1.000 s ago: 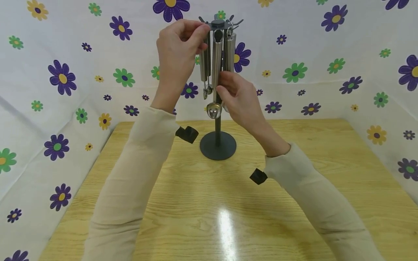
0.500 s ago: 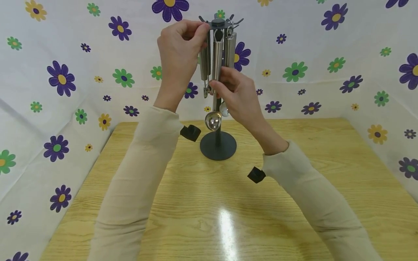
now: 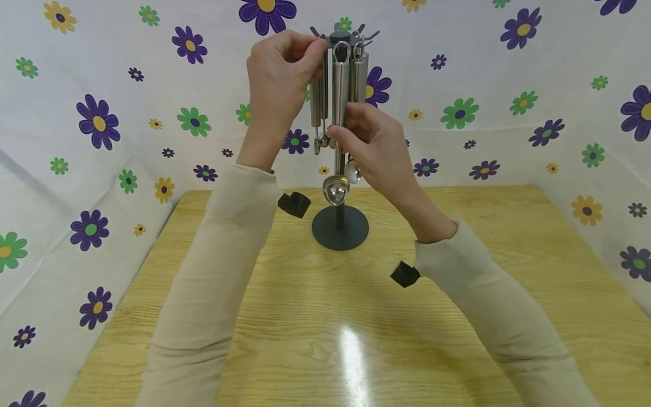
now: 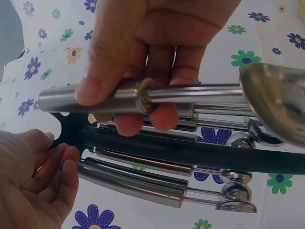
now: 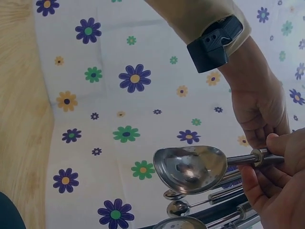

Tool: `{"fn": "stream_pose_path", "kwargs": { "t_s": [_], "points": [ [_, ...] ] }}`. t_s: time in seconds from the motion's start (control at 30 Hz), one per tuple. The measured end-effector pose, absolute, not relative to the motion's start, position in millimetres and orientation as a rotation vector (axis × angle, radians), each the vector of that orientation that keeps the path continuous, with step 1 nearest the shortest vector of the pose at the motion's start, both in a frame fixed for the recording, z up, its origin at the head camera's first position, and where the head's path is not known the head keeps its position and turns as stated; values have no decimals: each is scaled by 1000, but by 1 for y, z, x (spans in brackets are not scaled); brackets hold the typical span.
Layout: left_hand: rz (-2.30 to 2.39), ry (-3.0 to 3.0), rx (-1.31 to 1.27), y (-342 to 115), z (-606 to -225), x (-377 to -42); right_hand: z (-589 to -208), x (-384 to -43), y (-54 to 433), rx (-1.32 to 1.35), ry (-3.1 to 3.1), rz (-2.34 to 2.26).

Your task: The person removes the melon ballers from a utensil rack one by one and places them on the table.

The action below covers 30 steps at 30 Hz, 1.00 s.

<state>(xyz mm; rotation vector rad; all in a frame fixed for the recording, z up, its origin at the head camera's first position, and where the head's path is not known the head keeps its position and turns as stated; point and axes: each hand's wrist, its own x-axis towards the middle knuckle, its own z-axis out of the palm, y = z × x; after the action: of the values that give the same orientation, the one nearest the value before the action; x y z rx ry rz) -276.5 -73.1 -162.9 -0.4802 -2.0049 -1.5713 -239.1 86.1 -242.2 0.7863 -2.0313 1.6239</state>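
Observation:
My right hand (image 3: 381, 148) holds a metal ice cream scoop (image 3: 336, 190) by its handle, thumb and fingers around the lower part. The scoop hangs upright, bowl down, in front of a dark utensil stand (image 3: 340, 227). Its ring is at the height of the stand's hooks; whether it sits on one I cannot tell. My left hand (image 3: 281, 85) pinches the edge of the stand's top between thumb and fingers. In the right wrist view the scoop bowl (image 5: 190, 168) shows its hollow side. Several other metal utensils (image 4: 133, 186) hang around the post in the left wrist view.
The stand is near the back of a wooden table (image 3: 285, 316). A flower-patterned cloth (image 3: 437, 73) rises behind and at both sides. Bare hooks (image 3: 373, 35) stick out at the top right of the stand. A black camera (image 3: 294, 204) is strapped to each wrist.
The scoop has turned, and its bowl sits lower than one second ago. Its ring has risen slightly against the stand's top. My right hand has shifted a little; the left stays at the top.

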Motion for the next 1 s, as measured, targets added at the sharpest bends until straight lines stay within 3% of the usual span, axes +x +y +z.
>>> {"fn": "stream_pose_path", "kwargs": {
  "t_s": [0.33, 1.0],
  "points": [
    [-1637, -2014, -478, -75, -163, -276, -244, -230, 106, 840, -1966, 1592],
    [-1674, -2019, -472, -76, -162, -275, -285, -214, 180, 629, -2187, 1535]
  ]
}}
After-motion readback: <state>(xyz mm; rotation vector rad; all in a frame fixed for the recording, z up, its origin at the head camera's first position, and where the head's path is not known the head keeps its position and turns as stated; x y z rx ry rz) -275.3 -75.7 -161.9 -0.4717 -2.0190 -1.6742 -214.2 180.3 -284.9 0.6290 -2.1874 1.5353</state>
